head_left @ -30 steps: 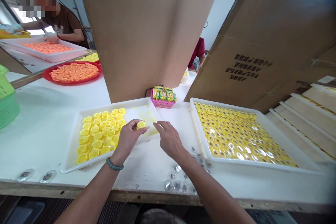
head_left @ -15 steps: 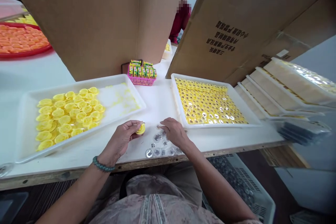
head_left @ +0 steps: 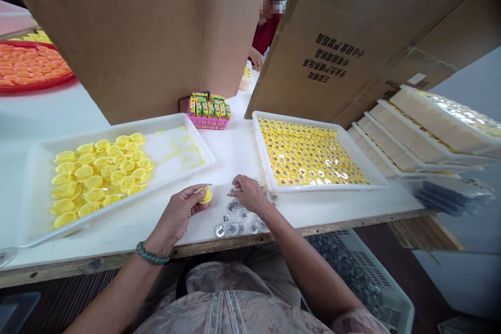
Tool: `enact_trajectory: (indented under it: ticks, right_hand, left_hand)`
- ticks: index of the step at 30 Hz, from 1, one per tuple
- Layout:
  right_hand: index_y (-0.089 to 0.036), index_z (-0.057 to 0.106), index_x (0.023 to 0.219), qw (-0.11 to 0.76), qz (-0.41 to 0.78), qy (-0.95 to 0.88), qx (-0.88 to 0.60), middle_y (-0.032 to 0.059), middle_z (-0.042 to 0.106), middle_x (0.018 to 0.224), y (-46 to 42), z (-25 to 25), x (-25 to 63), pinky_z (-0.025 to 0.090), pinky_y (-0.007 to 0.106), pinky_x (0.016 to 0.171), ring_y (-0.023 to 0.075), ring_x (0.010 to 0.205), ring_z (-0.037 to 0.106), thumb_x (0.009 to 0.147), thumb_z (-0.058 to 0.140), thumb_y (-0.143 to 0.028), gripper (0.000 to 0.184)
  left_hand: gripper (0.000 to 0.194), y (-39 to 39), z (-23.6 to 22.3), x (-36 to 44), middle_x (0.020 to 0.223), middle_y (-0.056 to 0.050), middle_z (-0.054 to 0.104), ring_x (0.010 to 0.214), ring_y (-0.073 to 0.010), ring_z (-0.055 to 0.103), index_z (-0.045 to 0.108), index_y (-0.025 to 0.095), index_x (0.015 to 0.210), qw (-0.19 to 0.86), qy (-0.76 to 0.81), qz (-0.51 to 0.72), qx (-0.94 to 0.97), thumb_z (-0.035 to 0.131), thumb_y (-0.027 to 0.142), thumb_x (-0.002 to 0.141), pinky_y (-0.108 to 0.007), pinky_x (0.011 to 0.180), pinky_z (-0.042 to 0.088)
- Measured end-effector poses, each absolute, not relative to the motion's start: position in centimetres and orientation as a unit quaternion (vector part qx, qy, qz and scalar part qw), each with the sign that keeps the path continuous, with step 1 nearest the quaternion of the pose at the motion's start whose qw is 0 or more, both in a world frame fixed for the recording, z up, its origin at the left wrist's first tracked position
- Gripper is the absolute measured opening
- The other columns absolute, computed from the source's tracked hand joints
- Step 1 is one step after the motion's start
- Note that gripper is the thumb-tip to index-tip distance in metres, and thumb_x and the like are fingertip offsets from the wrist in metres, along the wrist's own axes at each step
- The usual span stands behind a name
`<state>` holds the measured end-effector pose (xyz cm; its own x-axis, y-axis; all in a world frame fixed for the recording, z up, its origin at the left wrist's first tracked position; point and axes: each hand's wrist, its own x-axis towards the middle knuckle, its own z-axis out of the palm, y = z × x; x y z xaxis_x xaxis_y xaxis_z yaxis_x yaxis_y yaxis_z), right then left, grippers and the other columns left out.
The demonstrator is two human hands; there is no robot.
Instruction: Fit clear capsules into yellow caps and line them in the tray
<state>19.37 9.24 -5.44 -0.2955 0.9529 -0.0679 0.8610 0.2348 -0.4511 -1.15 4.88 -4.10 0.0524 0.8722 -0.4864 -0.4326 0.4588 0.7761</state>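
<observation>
My left hand (head_left: 180,212) is closed on a small round yellow piece (head_left: 205,196), held just above the white table between two trays. My right hand (head_left: 247,193) rests with curled fingers on a cluster of clear round lids (head_left: 235,223) near the table's front edge, pinching at one of them. To the left stands a white tray (head_left: 35,227) with several loose yellow pieces (head_left: 102,173). To the right stands another white tray (head_left: 266,167) packed with rows of covered yellow pieces (head_left: 313,159).
A small pink basket (head_left: 208,121) of yellow-green packets sits behind the trays, in front of tall cardboard boxes (head_left: 148,26). A red tray of orange pieces (head_left: 27,65) lies far left. Stacked white trays (head_left: 426,130) stand at the right. A grey crate (head_left: 360,276) sits below the table. Another person (head_left: 270,26) is behind the boxes.
The view has tilted down and shifted. My left hand carried the yellow piece from over the left tray toward the table's front. My right hand came down onto the clear lids.
</observation>
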Motion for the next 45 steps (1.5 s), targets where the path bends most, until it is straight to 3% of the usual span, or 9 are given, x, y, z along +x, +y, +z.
enact_trajectory:
  ticks: [3,10,14,24,31,37,45]
  right_hand:
    - [-0.016,0.057,0.092,0.097,0.199,-0.787,-0.575,0.0031,0.059,0.085,9.3,-5.5,19.3,0.04,0.024,0.068,0.0133,0.074,0.056,0.074,0.072,-0.023,0.024]
    - [-0.016,0.054,0.083,0.086,0.192,-0.803,-0.558,0.0029,0.058,0.079,9.0,-5.1,19.2,0.039,0.025,0.066,0.0146,0.072,0.054,0.075,0.069,-0.02,0.017]
    - [-0.018,0.058,0.085,0.167,0.304,-0.755,-0.556,-0.0029,0.057,0.066,8.5,-4.3,19.4,0.038,0.022,0.061,0.0115,0.062,0.052,0.077,0.063,-0.017,0.009]
    - [-0.019,0.061,0.086,0.401,0.585,-0.544,-0.448,-0.0036,0.054,0.068,5.2,-1.4,17.5,0.042,0.022,0.062,0.0096,0.066,0.051,0.072,0.068,-0.026,0.017]
    - [-0.018,0.06,0.079,0.465,0.629,-0.458,-0.423,-0.0025,0.058,0.069,4.9,-1.1,17.2,0.045,0.022,0.06,0.0092,0.062,0.054,0.065,0.074,-0.023,0.02]
    - [-0.022,0.061,0.103,0.513,0.693,-0.37,-0.346,-0.0028,0.056,0.077,4.6,-1.9,17.4,0.045,0.021,0.061,0.0092,0.067,0.059,0.071,0.071,-0.02,0.035]
    - [-0.02,0.062,0.084,0.551,0.731,-0.258,-0.31,-0.0019,0.058,0.074,4.5,-1.9,16.9,0.044,0.019,0.067,0.0097,0.075,0.058,0.069,0.073,-0.018,0.019]
  left_hand:
    - [0.034,4.9,-4.0,-1.1,0.092,-0.005,0.068,0.076,-0.0139,0.06,0.071,0.015,0.088,0.688,0.502,0.479,0.213,0.079,0.03,0.058,-0.025,0.067,0.053]
    - [0.032,4.8,-4.3,-1.1,0.091,-0.006,0.069,0.075,-0.0137,0.062,0.071,0.014,0.086,0.684,0.505,0.485,0.206,0.079,0.029,0.059,-0.025,0.068,0.053]
    - [0.032,4.6,-4.4,-1.3,0.094,-0.007,0.069,0.078,-0.0149,0.063,0.07,0.014,0.091,0.693,0.493,0.481,0.211,0.076,0.031,0.064,-0.025,0.07,0.054]
    - [0.032,3.9,-3.3,-0.3,0.097,-0.009,0.07,0.087,-0.0187,0.065,0.069,0.013,0.096,0.741,0.434,0.478,0.185,0.073,0.028,0.068,-0.028,0.081,0.053]
    - [0.033,3.0,-3.2,0.6,0.098,-0.008,0.07,0.08,-0.0162,0.065,0.069,0.014,0.099,0.734,0.424,0.484,0.216,0.07,0.034,0.072,-0.024,0.072,0.053]
    - [0.034,3.1,-2.7,0.9,0.105,-0.007,0.068,0.086,-0.0171,0.064,0.066,0.016,0.106,0.728,0.41,0.503,0.221,0.068,0.029,0.075,-0.026,0.079,0.053]
    - [0.037,3.1,-2.4,1.0,0.108,-0.007,0.066,0.087,-0.0165,0.064,0.062,0.017,0.114,0.735,0.397,0.502,0.223,0.065,0.027,0.078,-0.024,0.078,0.053]
